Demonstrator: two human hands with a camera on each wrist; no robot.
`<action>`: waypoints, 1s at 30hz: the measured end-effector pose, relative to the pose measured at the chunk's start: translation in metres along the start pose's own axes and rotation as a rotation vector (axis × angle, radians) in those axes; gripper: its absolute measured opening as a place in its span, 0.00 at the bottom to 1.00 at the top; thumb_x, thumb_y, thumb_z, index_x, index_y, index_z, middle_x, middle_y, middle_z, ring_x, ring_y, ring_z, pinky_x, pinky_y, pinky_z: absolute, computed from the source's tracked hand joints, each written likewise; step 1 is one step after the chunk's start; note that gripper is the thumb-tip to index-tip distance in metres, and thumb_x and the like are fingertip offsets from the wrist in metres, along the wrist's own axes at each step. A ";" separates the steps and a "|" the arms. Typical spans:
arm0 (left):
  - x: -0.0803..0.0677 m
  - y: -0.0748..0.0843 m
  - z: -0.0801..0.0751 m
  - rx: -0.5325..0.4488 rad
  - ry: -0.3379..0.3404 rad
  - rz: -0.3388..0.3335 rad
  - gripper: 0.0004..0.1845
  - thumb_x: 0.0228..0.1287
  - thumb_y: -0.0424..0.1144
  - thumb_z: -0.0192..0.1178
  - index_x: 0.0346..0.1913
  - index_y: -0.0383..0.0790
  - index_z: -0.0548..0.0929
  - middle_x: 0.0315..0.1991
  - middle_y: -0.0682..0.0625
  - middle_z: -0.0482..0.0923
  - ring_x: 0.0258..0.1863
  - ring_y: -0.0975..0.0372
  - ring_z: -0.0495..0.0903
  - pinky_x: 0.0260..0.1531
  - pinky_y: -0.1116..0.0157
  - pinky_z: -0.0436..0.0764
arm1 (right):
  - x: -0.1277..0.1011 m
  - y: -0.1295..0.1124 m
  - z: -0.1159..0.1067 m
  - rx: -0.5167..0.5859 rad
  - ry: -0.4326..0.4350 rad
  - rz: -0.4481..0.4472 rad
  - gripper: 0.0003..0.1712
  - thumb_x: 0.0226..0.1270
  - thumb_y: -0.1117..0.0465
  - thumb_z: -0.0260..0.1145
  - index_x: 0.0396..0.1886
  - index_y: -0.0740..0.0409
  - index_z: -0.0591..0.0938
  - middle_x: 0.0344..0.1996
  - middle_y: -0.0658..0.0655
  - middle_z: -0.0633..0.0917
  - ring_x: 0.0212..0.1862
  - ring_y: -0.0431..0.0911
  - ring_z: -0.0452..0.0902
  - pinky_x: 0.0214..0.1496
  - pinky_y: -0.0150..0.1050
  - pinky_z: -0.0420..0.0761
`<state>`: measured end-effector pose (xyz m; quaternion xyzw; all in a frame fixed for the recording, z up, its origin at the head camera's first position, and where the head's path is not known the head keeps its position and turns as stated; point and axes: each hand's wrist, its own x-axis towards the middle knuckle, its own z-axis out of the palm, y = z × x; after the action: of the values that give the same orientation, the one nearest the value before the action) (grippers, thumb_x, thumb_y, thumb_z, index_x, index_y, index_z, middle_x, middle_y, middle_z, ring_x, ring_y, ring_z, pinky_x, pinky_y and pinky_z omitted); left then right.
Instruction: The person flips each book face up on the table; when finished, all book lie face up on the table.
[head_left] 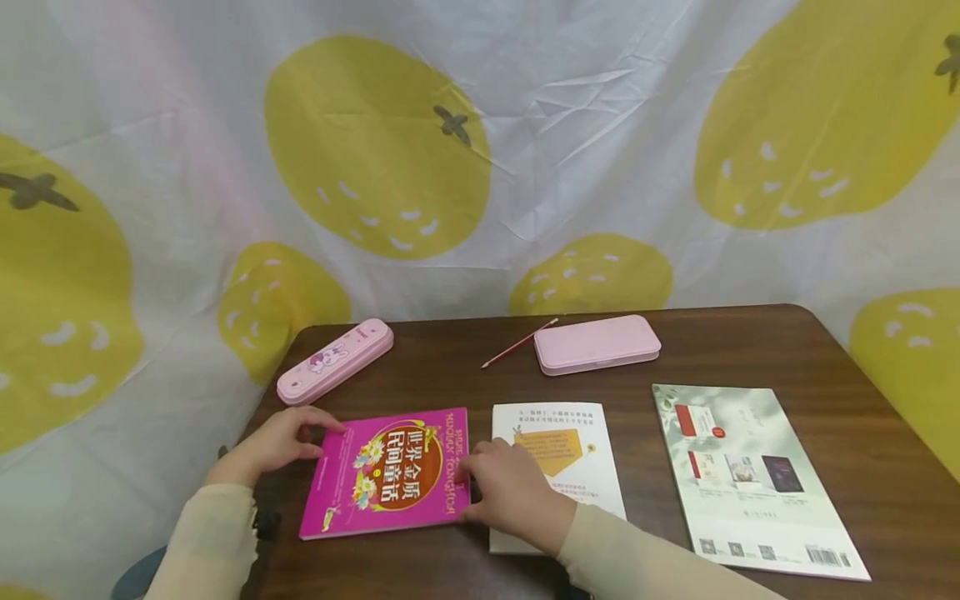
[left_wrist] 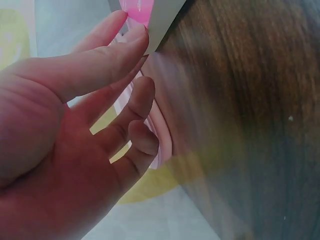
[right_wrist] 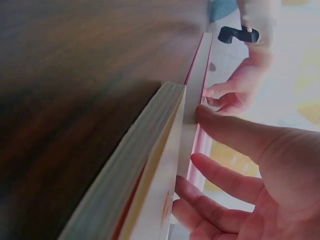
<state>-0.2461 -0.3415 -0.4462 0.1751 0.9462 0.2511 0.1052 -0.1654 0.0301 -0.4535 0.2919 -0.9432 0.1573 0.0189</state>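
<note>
A bright pink children's book [head_left: 386, 475] with Chinese lettering lies sideways on the left part of the table. At its left edge my left hand [head_left: 273, 442] holds it between thumb and fingers; the left wrist view shows the thumb and index fingertip at the book's corner [left_wrist: 139, 11]. My right hand [head_left: 517, 487] grips the opposite edge, its thumb against the book's side [right_wrist: 200, 75]. Right beside it lies a white book [head_left: 555, 446] with an orange patch, partly hidden under my right hand and forearm.
A pale green booklet [head_left: 757, 483] lies at the right. Toward the back are a pink pencil case [head_left: 336, 361] with a rabbit picture, a plain pink case [head_left: 597, 343] and a thin red stick [head_left: 519, 343]. A lemon-patterned cloth [head_left: 495, 167] hangs behind the table.
</note>
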 end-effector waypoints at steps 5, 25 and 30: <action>-0.003 0.006 0.000 0.024 0.002 -0.062 0.20 0.54 0.29 0.76 0.51 0.43 0.89 0.39 0.47 0.83 0.28 0.59 0.69 0.28 0.65 0.71 | 0.005 0.005 -0.001 0.004 -0.008 0.010 0.22 0.46 0.43 0.83 0.41 0.45 0.89 0.36 0.47 0.85 0.40 0.45 0.77 0.44 0.46 0.78; -0.030 0.026 0.003 0.123 -0.014 -0.262 0.24 0.46 0.31 0.81 0.49 0.42 0.87 0.46 0.43 0.86 0.47 0.49 0.82 0.53 0.43 0.79 | 0.042 0.023 0.001 0.112 -0.095 0.033 0.19 0.61 0.51 0.78 0.51 0.47 0.88 0.44 0.49 0.87 0.49 0.45 0.77 0.51 0.47 0.74; -0.034 0.028 0.004 0.105 -0.041 -0.296 0.26 0.44 0.33 0.82 0.49 0.44 0.84 0.42 0.45 0.84 0.42 0.53 0.81 0.47 0.47 0.80 | 0.047 0.026 0.001 0.091 -0.053 0.053 0.18 0.59 0.51 0.80 0.49 0.47 0.89 0.42 0.49 0.87 0.48 0.47 0.77 0.53 0.50 0.75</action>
<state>-0.2055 -0.3305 -0.4319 0.0441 0.9712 0.1792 0.1508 -0.2190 0.0241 -0.4558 0.2716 -0.9427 0.1926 -0.0233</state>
